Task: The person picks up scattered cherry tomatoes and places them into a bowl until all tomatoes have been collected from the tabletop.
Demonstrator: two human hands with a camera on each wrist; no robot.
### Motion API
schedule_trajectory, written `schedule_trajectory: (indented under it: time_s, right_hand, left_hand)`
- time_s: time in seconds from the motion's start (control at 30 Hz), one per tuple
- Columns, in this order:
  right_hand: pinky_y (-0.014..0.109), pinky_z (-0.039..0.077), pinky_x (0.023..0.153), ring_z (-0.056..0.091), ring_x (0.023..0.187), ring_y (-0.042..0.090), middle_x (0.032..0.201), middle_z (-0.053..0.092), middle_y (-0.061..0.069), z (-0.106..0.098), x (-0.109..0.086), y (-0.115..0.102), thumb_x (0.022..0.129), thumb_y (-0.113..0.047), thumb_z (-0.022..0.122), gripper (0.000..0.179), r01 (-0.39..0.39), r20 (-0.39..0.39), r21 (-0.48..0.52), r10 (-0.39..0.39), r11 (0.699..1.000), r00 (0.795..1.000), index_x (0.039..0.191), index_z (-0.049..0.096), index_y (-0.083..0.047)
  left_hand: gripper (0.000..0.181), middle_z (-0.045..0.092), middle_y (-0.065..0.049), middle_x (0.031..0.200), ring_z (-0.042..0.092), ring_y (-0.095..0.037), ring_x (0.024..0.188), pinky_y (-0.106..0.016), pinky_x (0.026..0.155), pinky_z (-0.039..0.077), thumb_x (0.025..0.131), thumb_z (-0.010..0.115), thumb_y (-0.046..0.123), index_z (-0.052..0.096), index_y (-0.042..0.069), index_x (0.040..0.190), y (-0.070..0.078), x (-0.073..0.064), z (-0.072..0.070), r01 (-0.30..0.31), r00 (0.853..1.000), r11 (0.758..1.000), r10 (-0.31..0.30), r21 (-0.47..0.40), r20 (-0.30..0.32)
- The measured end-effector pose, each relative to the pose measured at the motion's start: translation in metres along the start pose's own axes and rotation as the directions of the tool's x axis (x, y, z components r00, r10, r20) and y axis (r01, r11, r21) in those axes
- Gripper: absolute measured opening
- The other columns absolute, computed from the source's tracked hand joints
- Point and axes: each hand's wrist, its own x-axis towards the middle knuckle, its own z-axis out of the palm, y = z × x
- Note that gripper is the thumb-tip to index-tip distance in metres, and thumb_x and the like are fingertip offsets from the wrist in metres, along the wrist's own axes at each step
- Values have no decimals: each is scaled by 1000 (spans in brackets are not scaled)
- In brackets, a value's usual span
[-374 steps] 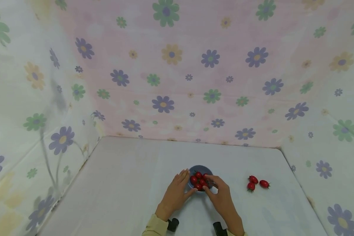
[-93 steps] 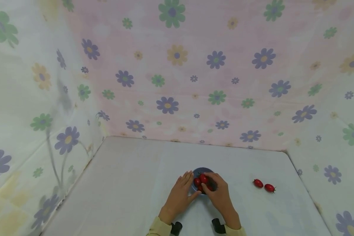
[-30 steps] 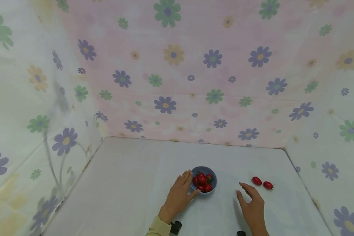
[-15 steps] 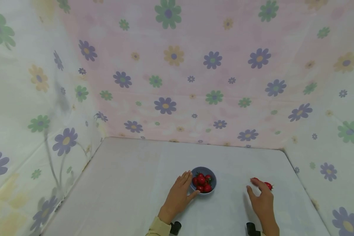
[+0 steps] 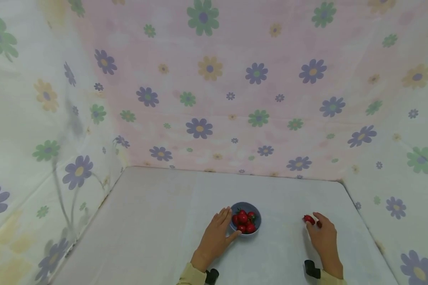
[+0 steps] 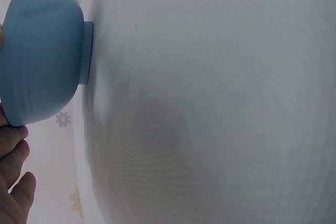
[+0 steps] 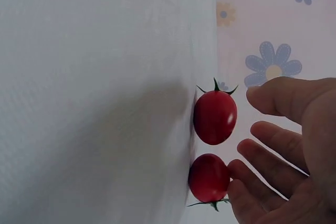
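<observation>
A blue bowl (image 5: 258, 218) of several red cherry tomatoes (image 5: 242, 218) stands mid-table. Against its left and near side rests my left hand (image 5: 212, 237), fingers straight together and thumb apart. In the left wrist view the bowl (image 6: 44, 51) shows side-on, fingertips at its rim. My right hand (image 5: 323, 235) is over at two loose cherry tomatoes, one (image 5: 308, 219) in front of the fingertips, the other (image 5: 319, 224) partly hidden behind them. In the right wrist view, thumb and fingers are spread beside the upper tomato (image 7: 215, 118) and lower tomato (image 7: 209, 177); neither is gripped.
A white table (image 5: 157, 221) carries everything. Flower-printed cloth (image 5: 221, 79) walls it at the back and on both sides. Black wrist devices (image 5: 311, 269) sit below both hands.
One of three loose tomatoes left the table earlier. Since then my right hand has moved from the bowl rightward to the remaining two. My left hand stays against the bowl.
</observation>
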Motion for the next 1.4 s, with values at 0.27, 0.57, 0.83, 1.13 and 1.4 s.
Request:
schedule_trajectory:
  time_s: [0.27,0.57,0.83,1.13,1.4]
  right_hand:
    - [66,38,111,48,127,54,140,47,40,0,9,4,96,-1,60,49,-16,68,-56,20,998,997,140,48,15]
    - [65,40,108,49,126,55,132,54,41,3,10,2,92,5,63,43,89,119,-142,-72,986,990,131,54,19]
    - [62,48,98,58,113,50,119,63,37,2,13,-5,88,8,68,38,146,147,-162,-123,976,982,124,60,18]
    - [62,49,98,60,112,48,119,63,36,3,22,-9,88,9,69,37,161,252,-177,-113,971,961,123,60,17]
    - [61,50,99,59,113,48,121,62,36,7,21,-6,87,8,70,41,122,258,-116,-89,986,962,125,59,17]
  left_hand:
    - [78,41,-14,160,37,-29,150,-50,121,33,101,52,57,43,-1,153,-1,0,0,2,1000,1000,-2,-10,-10]
    - [78,42,-15,159,38,-29,149,-50,121,33,101,51,58,43,-1,152,0,0,1,2,1000,1000,-3,-8,-10]
    - [80,41,-14,160,36,-28,150,-49,122,32,101,49,60,43,0,153,1,0,1,15,1000,1000,-15,-5,2]
    - [80,39,-13,161,35,-28,151,-48,122,31,101,50,59,41,0,154,2,0,1,22,1000,1000,-22,-7,8]
    - [79,38,-14,161,34,-28,151,-49,122,30,101,53,56,41,0,154,2,0,-1,24,1000,1000,-24,-17,15]
